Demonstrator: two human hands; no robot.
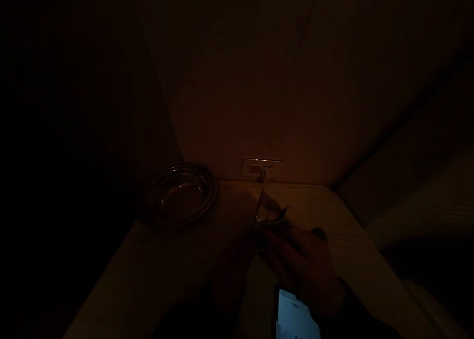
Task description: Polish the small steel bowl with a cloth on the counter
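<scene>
In very dim light, both hands meet over the table. My right hand [307, 265] is closed, its fingers bent around the lower edge of a small folded, thin-walled piece [268, 208]. That piece stands up with a pointed top corner and a curled right edge; it is too dark to tell its kind. My left hand [235, 260], mostly in shadow, pinches the piece low on its left side. Just below my right hand lies a phone [296, 317] with its screen lit, cut off by the bottom of the view.
A round metal dish [181, 196] with a wide rim sits at the table's back left. Low on the wall behind the table [311, 201] is a socket panel [262, 168] with a switch and something plugged in. A dark rounded object [319, 234] shows beside my right hand.
</scene>
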